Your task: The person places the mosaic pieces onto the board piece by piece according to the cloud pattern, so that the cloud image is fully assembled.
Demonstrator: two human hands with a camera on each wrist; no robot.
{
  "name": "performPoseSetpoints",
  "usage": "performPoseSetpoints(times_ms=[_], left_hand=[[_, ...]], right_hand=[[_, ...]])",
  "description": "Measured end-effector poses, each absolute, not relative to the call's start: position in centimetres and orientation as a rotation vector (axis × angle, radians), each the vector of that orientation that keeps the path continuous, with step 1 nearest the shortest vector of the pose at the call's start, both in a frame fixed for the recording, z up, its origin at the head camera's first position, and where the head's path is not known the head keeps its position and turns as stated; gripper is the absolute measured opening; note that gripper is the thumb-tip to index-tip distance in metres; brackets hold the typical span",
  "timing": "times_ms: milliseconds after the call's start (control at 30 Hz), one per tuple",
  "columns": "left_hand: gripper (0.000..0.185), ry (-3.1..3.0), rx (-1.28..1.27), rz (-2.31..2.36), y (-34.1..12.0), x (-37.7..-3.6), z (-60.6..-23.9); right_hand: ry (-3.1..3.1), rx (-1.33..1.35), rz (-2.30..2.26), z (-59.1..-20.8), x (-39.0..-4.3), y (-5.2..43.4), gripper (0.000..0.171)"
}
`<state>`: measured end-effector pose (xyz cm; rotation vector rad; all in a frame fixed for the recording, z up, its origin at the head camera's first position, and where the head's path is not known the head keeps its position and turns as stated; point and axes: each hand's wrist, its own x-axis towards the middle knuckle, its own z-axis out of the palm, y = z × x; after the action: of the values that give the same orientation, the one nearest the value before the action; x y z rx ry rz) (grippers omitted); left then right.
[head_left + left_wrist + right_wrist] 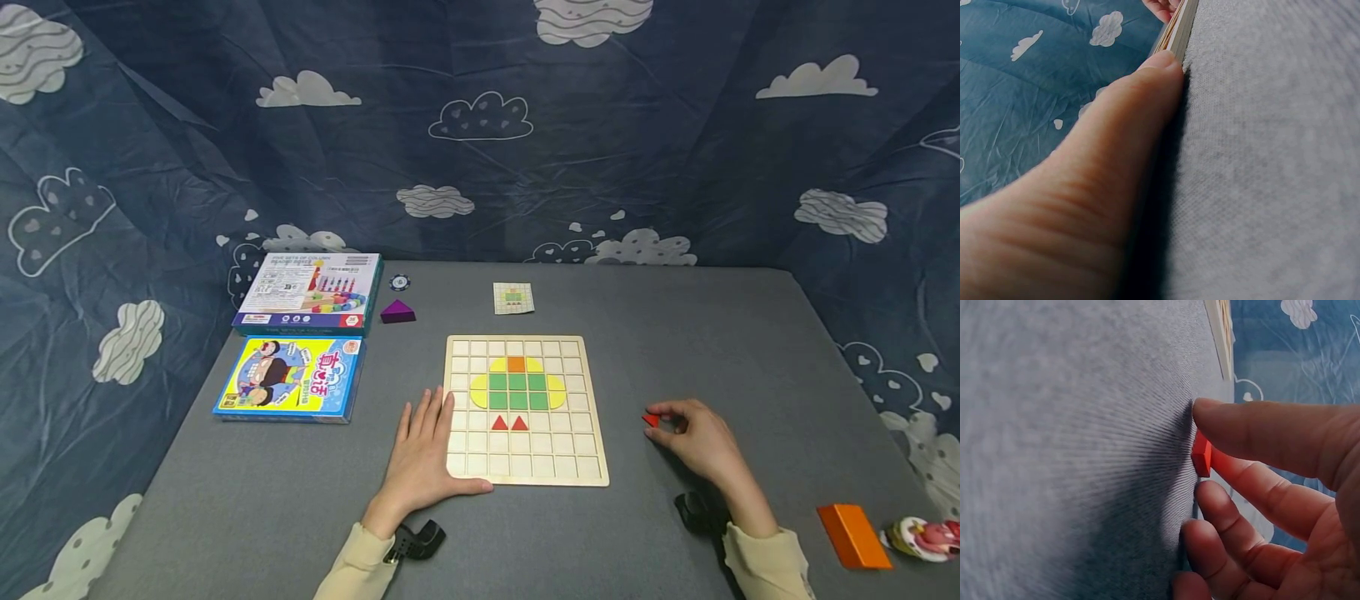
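A wooden grid board (525, 467) lies in the middle of the grey table, bearing a pattern of yellow, green and orange tiles plus two red triangles (509, 423). My left hand (422, 454) lies flat on the table, fingers straight, against the board's left edge (1179, 34); its thumb (1116, 144) runs along the front corner. My right hand (693, 433) sits to the right of the board and pinches a small red piece (650, 420) (1201, 454) between thumb and fingers, right at the table surface.
Two game boxes (311, 293) (292, 379) lie at the far left, with a purple triangle (397, 312) and a small pattern card (513, 297) beyond the board. An orange block (852, 535) and a pink toy (926, 537) sit at the near right. Cloud-print cloth surrounds the table.
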<state>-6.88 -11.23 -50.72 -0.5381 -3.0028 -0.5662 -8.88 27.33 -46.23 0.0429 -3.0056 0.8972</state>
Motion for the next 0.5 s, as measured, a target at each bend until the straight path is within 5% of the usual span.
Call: performPoseSetpoints(times_ms=[500], left_hand=[[0.132,-3.007,-0.539,-0.545,-11.2,-6.85,-50.68]], right_hand=[[-2.985,-0.024,0.895,-46.43,-8.81,27.75,0.021]])
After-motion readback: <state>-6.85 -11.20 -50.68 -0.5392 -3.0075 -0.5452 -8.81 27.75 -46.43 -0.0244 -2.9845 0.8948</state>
